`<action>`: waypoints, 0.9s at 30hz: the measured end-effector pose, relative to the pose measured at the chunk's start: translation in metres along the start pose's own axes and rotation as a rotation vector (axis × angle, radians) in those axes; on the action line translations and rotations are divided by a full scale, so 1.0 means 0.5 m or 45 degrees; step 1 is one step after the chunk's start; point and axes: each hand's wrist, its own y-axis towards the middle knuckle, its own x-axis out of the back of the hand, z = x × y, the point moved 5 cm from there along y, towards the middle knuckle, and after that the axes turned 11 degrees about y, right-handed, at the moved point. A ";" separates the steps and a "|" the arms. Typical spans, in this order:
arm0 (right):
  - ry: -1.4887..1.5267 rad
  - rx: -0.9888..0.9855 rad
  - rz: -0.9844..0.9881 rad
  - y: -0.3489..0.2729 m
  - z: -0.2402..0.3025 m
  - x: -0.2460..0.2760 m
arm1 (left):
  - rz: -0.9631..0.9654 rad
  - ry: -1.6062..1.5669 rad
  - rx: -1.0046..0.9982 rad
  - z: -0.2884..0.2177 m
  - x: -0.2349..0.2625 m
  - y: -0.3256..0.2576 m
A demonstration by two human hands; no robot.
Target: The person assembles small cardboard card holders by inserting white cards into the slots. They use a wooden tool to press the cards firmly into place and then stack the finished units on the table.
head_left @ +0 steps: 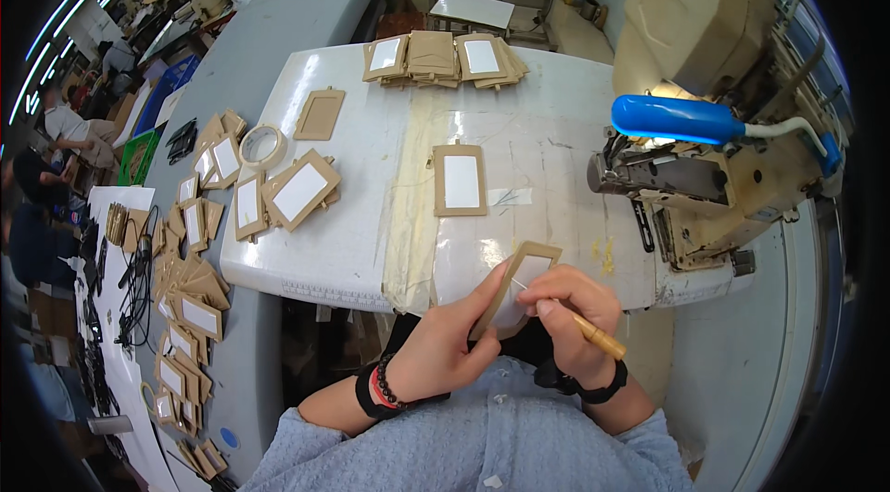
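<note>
Above my lap, at the table's front edge, my left hand (447, 344) grips a tan badge holder (540, 252) with a pale window, tilted up on its side. My right hand (577, 306) is closed round an awl (601, 338) with a light wooden handle. The awl's thin metal shaft reaches the inner edge of the holder's frame; my fingers hide part of it, and I cannot tell whether the tip is inside. Just beyond my hands, another badge holder (461, 179) with a white window lies flat on the table.
A sewing machine (691, 186) with a blue-gripped lever (677, 119) stands at the right. Stacked badge holders (432, 56) lie at the table's far edge. More holders (301, 191) and a tape roll (262, 147) are at the left, beside a grey bench (250, 344) bearing several piles.
</note>
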 end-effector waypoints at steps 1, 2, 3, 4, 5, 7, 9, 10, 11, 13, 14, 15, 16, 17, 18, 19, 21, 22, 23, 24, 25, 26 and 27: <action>0.158 -0.134 -0.061 -0.006 -0.015 0.004 | 0.000 0.066 -0.006 -0.002 0.001 0.002; 0.317 -0.268 -0.122 -0.011 -0.028 0.006 | 0.013 0.078 -0.020 -0.002 0.000 0.003; 0.508 -0.385 -0.157 -0.011 -0.037 0.008 | 0.020 0.094 -0.030 -0.003 0.000 0.004; 0.699 -0.501 -0.191 -0.011 -0.044 0.011 | 0.027 0.109 -0.041 -0.003 -0.001 0.006; 0.890 -0.617 -0.225 -0.011 -0.051 0.012 | -0.015 0.143 -0.086 -0.005 0.000 0.008; 1.000 -0.661 -0.251 -0.007 -0.064 0.015 | -0.051 0.183 -0.121 -0.003 -0.004 0.011; 1.062 -0.665 -0.275 -0.003 -0.070 0.008 | -0.020 0.166 -0.042 0.006 -0.006 0.009; 0.971 -0.674 -0.328 0.000 -0.069 0.002 | 0.012 0.145 0.027 0.012 -0.008 0.007; 0.854 -0.622 -0.320 0.001 -0.064 -0.003 | 0.004 -0.083 0.068 0.016 -0.013 0.008; 0.620 -0.528 -0.294 -0.004 -0.055 -0.013 | -0.024 -0.542 0.162 0.027 -0.028 0.008; 0.520 -0.430 -0.216 -0.007 -0.039 -0.019 | -0.005 -0.591 0.123 0.028 -0.029 0.007; 0.465 -0.315 -0.192 -0.012 -0.030 -0.020 | 0.017 -0.640 0.084 0.029 -0.030 0.008; 0.410 -0.200 -0.167 -0.016 -0.021 -0.021 | 0.039 -0.690 0.044 0.027 -0.030 0.008; 0.354 -0.086 -0.142 -0.018 -0.011 -0.023 | 0.052 -0.715 0.072 0.026 -0.030 0.010; 0.312 -0.069 -0.114 -0.020 -0.004 -0.023 | 0.062 -0.742 0.099 0.022 -0.028 0.011; 0.271 -0.047 -0.106 -0.020 0.000 -0.025 | 0.072 -0.769 0.127 0.021 -0.028 0.011; 0.191 -0.001 -0.089 -0.018 0.007 -0.029 | 0.076 -0.780 0.143 0.020 -0.029 0.008; 0.181 0.010 -0.084 -0.017 0.008 -0.030 | 0.079 -0.784 0.150 0.020 -0.029 0.007; 0.171 0.021 -0.078 -0.016 0.009 -0.031 | 0.080 -0.787 0.149 0.019 -0.029 0.007; 0.160 0.033 -0.074 -0.015 0.010 -0.032 | 0.081 -0.790 0.147 0.016 -0.028 0.008; 0.160 0.044 -0.072 -0.014 0.010 -0.031 | 0.083 -0.793 0.145 0.015 -0.028 0.008; 0.160 0.055 -0.070 -0.013 0.009 -0.030 | 0.099 -0.789 0.126 0.016 -0.027 0.008; 0.160 0.066 -0.068 -0.013 0.008 -0.029 | 0.115 -0.785 0.106 0.018 -0.026 0.007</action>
